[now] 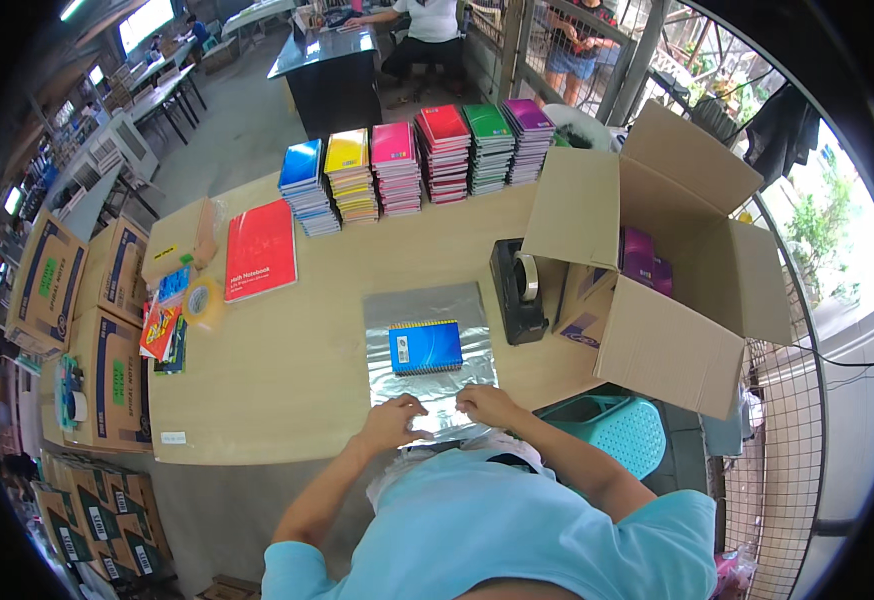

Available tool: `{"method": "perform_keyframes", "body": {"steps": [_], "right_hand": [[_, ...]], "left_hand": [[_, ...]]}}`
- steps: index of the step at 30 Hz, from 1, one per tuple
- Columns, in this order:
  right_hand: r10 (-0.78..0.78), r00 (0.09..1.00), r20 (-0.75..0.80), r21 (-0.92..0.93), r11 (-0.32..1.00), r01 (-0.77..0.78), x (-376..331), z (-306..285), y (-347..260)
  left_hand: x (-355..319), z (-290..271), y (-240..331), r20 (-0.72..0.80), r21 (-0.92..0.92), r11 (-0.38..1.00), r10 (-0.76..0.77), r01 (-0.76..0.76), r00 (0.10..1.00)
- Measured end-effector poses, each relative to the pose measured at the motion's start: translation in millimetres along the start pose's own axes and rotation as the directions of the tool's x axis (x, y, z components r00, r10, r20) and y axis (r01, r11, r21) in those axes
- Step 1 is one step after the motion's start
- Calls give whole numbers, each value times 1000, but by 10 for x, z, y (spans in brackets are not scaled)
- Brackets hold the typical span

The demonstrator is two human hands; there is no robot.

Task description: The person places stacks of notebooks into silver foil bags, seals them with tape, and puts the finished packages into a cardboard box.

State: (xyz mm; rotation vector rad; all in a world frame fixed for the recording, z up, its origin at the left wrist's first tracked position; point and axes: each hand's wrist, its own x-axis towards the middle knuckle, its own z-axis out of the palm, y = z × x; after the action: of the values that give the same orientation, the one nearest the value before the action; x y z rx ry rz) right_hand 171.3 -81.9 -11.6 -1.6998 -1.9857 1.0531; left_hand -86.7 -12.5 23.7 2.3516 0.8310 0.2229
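A small stack of blue spiral notebooks (pixel 425 347) lies on a shiny silvery plastic sheet (pixel 382 310), which is spread on the table before me. At the sheet's near edge, my left hand (pixel 394 421) has its fingers curled closed on the plastic. My right hand (pixel 487 404) pinches the same edge a little to the right. Both hands are just below the notebooks and apart from them. A black tape dispenser (pixel 517 305) with a roll of tape stands to the right of the sheet.
Several stacks of coloured notebooks (pixel 444 150) line the table's far edge. An open carton (pixel 672 340) with purple notebooks stands at right, above a teal stool (pixel 627 440). A red notebook (pixel 262 250), tape rolls (pixel 202 300) and closed cartons (pixel 112 375) are at left. People are in the background.
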Motion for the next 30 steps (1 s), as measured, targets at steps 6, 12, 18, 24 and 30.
{"method": "perform_keyframes", "body": {"steps": [6, 12, 18, 24, 30], "right_hand": [[-186, 977, -109, -343, 929, 139, -123, -131, -333], [-240, 949, -205, -274, 945, 179, -203, -514, -278], [-196, 908, -371, -120, 979, 162, 135, -994, -366], [-55, 967, -249, 114, 990, 86, 818, -1310, -49], [161, 987, 4, 210, 965, -159, 1172, -1460, 100]], "left_hand": [[126, -188, 180, 32, -63, 968, -242, 244, 970], [197, -535, 307, 68, -176, 963, -197, 206, 978], [307, -740, -103, -81, 115, 984, -125, 134, 989], [668, -1277, -587, -194, -316, 939, -206, 137, 959], [612, -721, -15, -589, 269, 962, 125, 47, 799]]}}
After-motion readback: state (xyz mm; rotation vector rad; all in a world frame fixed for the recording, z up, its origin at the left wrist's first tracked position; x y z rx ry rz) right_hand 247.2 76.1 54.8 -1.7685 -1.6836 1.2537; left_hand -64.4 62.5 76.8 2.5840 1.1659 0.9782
